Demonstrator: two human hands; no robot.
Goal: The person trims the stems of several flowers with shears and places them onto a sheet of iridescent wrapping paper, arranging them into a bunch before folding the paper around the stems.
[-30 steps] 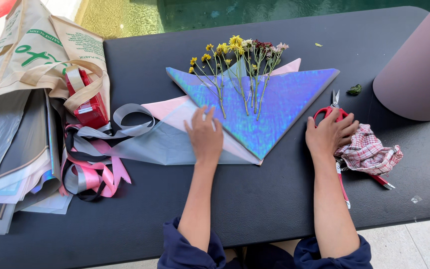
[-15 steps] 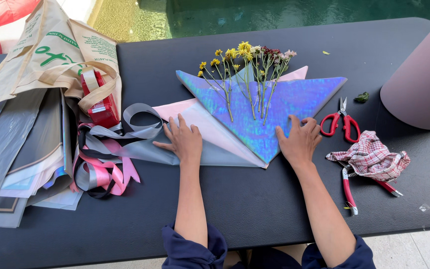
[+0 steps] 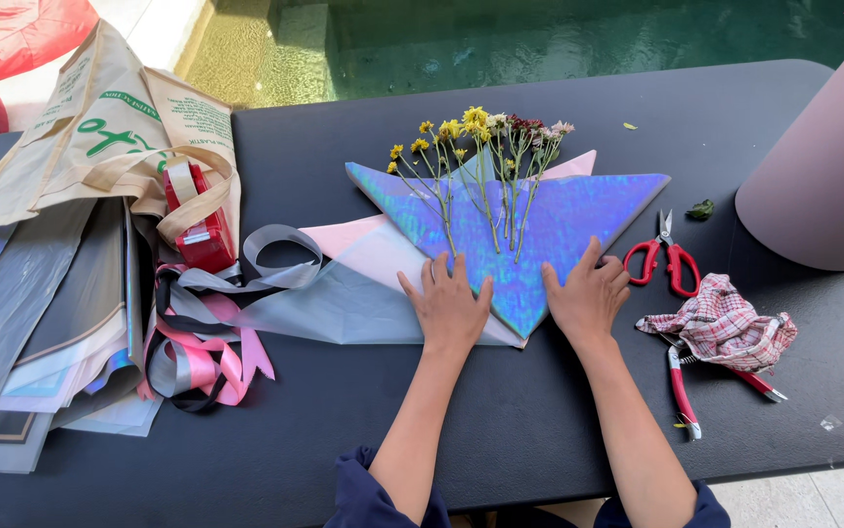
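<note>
Both hands had moved in from a second earlier: the right hand (image 3: 588, 293) had left the red scissors (image 3: 664, 259), now just to its right, and lay flat, fingers spread, holding nothing. The left hand (image 3: 449, 303) pressed flat too. Between and above them lay one iridescent wrapping sheet (image 3: 559, 220) bearing one small flower bunch (image 3: 485, 161). One checked cloth (image 3: 725, 328) and one pair of red pruners (image 3: 681, 391) sat further right.

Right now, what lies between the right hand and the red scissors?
Head view: only bare black table separates the right hand from the red scissors; the iridescent paper's edge ends beside the fingers.
</note>
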